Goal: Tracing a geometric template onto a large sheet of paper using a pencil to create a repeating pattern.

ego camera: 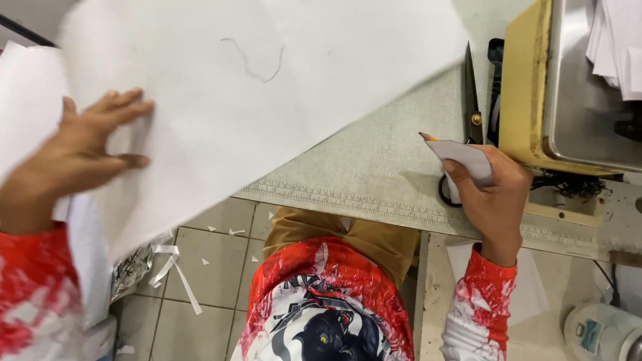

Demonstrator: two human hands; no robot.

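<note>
My left hand [80, 157] lies flat, fingers spread, on a large white sheet [254, 87] that slants across the grey worktable [374, 167] and hangs over its near edge. A thin curled thread [254, 63] rests on the sheet. My right hand [491, 197] is closed around a small folded white piece [468, 160] together with a pencil [428, 137] whose tip pokes out at the left. Black-handled scissors [473, 100] lie on the table just beyond that hand, blades pointing away.
A yellowish machine base with a metal plate [575, 87] stands at the right, white paper stacked on it. White paper strips and scraps [177, 267] litter the tiled floor. A white container [602, 331] sits at the lower right. More white sheets hang at the left.
</note>
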